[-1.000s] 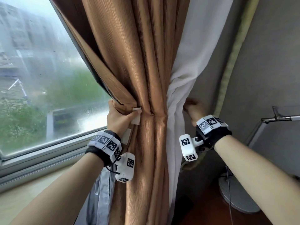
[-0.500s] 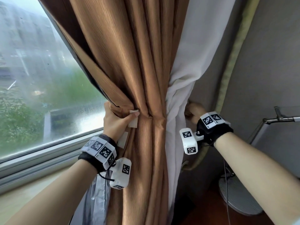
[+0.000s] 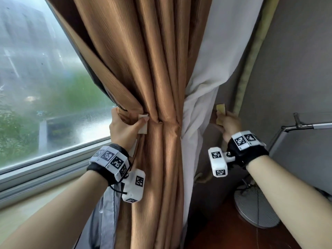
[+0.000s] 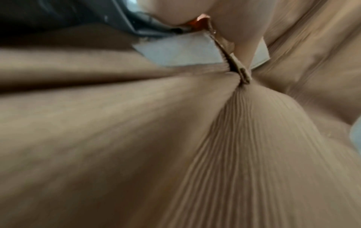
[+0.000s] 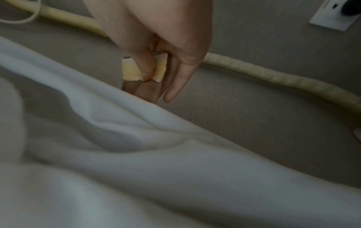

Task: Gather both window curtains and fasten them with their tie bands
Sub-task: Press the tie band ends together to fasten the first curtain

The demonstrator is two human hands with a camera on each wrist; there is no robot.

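Note:
A brown pleated curtain [image 3: 143, 69] hangs bunched at the window, with a white sheer curtain [image 3: 212, 60] bunched against its right side. My left hand [image 3: 124, 126] grips the brown tie band [image 3: 129, 115] round the gathered folds, thumb pressing its pale fastening patch [image 3: 143, 124]. The left wrist view shows the thumb [image 4: 242, 30] on that patch [image 4: 175, 50]. To the right of the sheer, my right hand [image 3: 229, 123] pinches the band's other end, a yellowish patch [image 3: 221, 110], near the wall. In the right wrist view, thumb and fingers [image 5: 148, 67] hold the yellow patch [image 5: 131, 71].
A rain-streaked window [image 3: 45, 96] and its sill [image 3: 53, 169] lie to the left. A padded pipe [image 3: 251, 60] runs up the grey wall on the right. A metal desk lamp [image 3: 258, 205] stands at lower right on a dark wooden surface. A wall socket [image 5: 332, 20] is nearby.
My right hand has drawn out from behind the sheer curtain, rightward, bringing the yellowish band end into view. The left hand keeps its grip on the band.

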